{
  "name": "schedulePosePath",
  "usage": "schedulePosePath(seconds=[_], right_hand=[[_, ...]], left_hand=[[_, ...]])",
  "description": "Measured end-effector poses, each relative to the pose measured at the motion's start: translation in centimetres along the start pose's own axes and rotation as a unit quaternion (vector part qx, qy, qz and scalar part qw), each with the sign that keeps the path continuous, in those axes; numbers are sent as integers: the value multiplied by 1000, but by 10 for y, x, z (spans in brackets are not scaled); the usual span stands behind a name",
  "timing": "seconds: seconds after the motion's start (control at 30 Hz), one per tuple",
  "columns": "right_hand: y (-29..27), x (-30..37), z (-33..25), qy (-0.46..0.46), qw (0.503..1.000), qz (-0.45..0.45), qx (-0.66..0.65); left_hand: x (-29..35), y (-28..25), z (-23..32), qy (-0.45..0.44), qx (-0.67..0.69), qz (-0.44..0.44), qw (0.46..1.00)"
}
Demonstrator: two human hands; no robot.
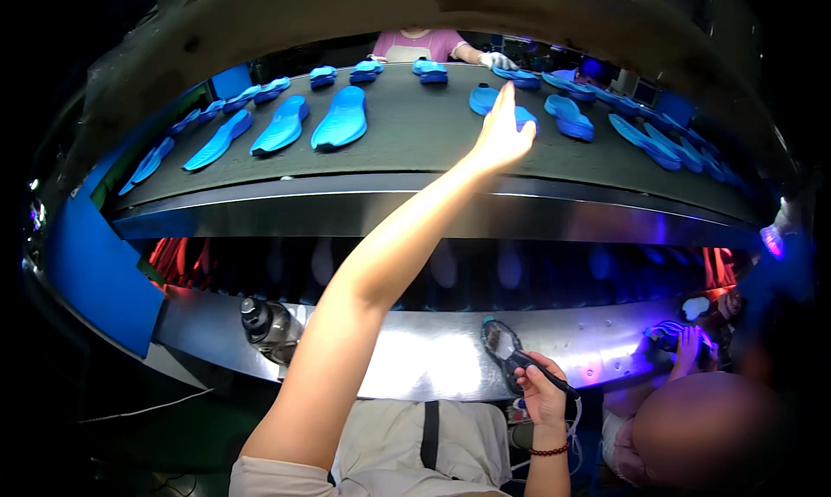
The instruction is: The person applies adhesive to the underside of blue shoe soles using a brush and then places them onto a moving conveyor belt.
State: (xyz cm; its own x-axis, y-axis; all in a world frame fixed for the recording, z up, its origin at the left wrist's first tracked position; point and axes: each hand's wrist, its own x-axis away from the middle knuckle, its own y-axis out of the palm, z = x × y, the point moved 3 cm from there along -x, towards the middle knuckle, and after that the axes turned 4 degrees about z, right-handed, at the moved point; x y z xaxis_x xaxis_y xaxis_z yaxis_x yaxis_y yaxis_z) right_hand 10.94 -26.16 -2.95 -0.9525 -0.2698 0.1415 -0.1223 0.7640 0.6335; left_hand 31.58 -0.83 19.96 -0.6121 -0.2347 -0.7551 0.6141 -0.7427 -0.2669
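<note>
My left arm stretches up across the picture to the grey conveyor belt. On it, my left hand is over a blue shoe sole, fingers stretched out and thumb apart. The hand covers the sole's middle; whether they touch is hidden. My right hand is low near my lap, fingers wrapped round the handle of a black-handled brush. A thin pale tube or cord hangs near its rear end. The brush's head lies over a dark, sole-shaped piece on the metal ledge.
Blue soles lie along the belt on both sides. A dark bottle stands left on the ledge. A gloved co-worker's hand rests at the belt's far edge. Another person's hand works at the right. Red glow shows beneath the belt.
</note>
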Motion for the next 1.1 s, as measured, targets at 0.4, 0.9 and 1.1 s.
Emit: schedulePosePath(seconds=[0.4, 0.9, 1.1], right_hand=[[-29, -4, -28, -34, 996, 81, -6], [-38, -18, -23, -52, 988, 145, 11], [-19, -33, 1, -19, 996, 87, 8]], left_hand=[[12, -5, 24, 72, -332, -140, 930], [275, -123, 19, -372, 651, -129, 648], [362, -130, 17, -471, 614, -268, 574]])
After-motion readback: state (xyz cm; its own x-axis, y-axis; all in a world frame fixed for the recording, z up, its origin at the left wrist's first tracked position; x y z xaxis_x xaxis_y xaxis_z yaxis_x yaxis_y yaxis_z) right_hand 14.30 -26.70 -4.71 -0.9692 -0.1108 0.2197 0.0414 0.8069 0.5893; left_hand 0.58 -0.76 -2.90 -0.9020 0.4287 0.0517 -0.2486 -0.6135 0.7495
